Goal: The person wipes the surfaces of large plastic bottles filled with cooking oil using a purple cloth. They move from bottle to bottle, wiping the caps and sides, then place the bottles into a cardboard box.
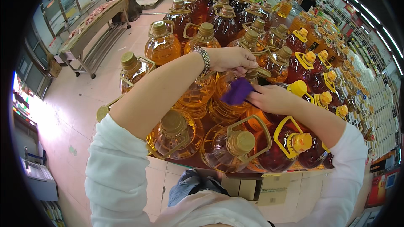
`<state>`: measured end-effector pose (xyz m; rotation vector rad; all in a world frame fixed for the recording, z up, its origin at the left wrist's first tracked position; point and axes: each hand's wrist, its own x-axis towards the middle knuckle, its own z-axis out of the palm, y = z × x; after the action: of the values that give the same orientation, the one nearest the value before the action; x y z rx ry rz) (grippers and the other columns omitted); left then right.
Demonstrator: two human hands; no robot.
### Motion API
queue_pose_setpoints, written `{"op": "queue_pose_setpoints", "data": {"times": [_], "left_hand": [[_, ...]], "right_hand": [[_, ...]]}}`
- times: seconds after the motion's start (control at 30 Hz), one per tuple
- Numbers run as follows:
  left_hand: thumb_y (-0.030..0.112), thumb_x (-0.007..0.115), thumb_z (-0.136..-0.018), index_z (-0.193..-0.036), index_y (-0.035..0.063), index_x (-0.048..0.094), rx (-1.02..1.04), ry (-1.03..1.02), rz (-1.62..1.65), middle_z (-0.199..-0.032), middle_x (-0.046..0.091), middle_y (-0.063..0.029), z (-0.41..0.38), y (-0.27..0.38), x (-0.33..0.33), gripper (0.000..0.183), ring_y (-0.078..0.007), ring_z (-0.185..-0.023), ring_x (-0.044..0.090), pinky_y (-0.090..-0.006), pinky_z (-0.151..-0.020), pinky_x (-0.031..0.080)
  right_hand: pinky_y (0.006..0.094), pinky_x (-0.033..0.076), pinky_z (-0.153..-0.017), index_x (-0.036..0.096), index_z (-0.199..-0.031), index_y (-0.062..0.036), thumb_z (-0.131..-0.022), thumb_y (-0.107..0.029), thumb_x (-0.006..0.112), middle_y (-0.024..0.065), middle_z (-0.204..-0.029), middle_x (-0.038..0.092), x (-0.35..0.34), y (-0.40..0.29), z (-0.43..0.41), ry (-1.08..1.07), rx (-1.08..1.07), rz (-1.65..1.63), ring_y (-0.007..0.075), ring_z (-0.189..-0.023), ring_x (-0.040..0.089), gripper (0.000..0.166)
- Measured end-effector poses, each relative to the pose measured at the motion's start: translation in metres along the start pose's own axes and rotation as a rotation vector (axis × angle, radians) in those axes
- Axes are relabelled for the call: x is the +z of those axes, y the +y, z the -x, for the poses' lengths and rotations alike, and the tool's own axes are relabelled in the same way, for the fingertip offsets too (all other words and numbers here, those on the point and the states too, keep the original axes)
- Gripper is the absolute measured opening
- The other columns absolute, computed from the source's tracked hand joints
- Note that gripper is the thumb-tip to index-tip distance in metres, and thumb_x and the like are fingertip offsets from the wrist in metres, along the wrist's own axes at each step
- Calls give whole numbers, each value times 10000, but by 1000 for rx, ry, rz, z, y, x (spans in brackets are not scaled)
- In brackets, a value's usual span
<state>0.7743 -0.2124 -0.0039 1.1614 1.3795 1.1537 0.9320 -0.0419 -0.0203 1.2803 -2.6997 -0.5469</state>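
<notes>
My left hand (232, 60), with a metal watch band on its wrist, grips the tan handle (263, 71) of a large clear bottle of amber cooking oil (222, 108). A purple cloth (238, 91) is in my right hand (270, 99), against the upper side of that bottle. My hand and the cloth hide part of its neck and shoulder. Nearer to me stand two oil bottles with gold caps, one capped at the left (173, 122) and one at the middle (245, 142). A darker oil bottle with a yellow cap (301, 142) stands to their right.
Many more oil bottles (224, 25) crowd the display beyond my hands. Cardboard boxes (273, 189) sit below its front edge. Across the tiled floor (94, 101) at the left stands a wheeled table (91, 26) with raw meat on it. A person (307, 0) is at the far right aisle.
</notes>
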Motion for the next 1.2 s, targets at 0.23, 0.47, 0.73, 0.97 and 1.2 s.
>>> {"op": "queue_pose_setpoints", "data": {"times": [0.23, 0.47, 0.73, 0.97, 1.2], "left_hand": [[312, 464, -979, -915, 49, 565, 341, 83, -937, -817, 623, -87, 25, -25, 36, 289, -258, -758, 606, -384, -731, 487], [240, 465, -961, -924, 38, 594, 418, -98, -1029, -851, 630, -136, 15, -28, 35, 242, -307, -827, 616, -405, -747, 482], [249, 439, -970, -884, 38, 606, 152, 2, -1043, -812, 618, -142, 12, -17, 42, 283, -314, -795, 606, -416, -762, 470], [260, 423, -976, -828, 32, 581, 175, -5, -977, -757, 610, -117, 14, -14, 40, 314, -282, -764, 603, -394, -734, 464], [270, 428, -1000, -786, 24, 548, 4, -108, -770, -582, 477, -21, 19, 5, 36, 348, -143, -563, 478, -323, -586, 406]], "right_hand": [[394, 506, -847, 654, -868, -53, -720, 36, 576, 97, -936, 667, -71, 60, 15, 252, 540, -114, 279, -938, 625, 189], [333, 487, -798, 720, -1050, -85, -731, 3, 515, 112, -954, 703, -5, 77, -92, -130, 396, -894, 229, -881, 633, 390], [348, 489, -674, 724, -894, -2, -722, -58, 547, 141, -775, 692, -45, 113, -40, -440, 825, -643, 186, -718, 625, 253], [356, 461, -904, 701, -833, -85, -773, -290, 620, 103, -866, 677, -3, 23, 51, -178, 688, 80, 240, -939, 646, 229], [333, 466, -951, 646, -946, -61, -823, -134, 555, 59, -1077, 639, -16, 4, 113, -82, 52, -68, 238, -1083, 572, 170]]}}
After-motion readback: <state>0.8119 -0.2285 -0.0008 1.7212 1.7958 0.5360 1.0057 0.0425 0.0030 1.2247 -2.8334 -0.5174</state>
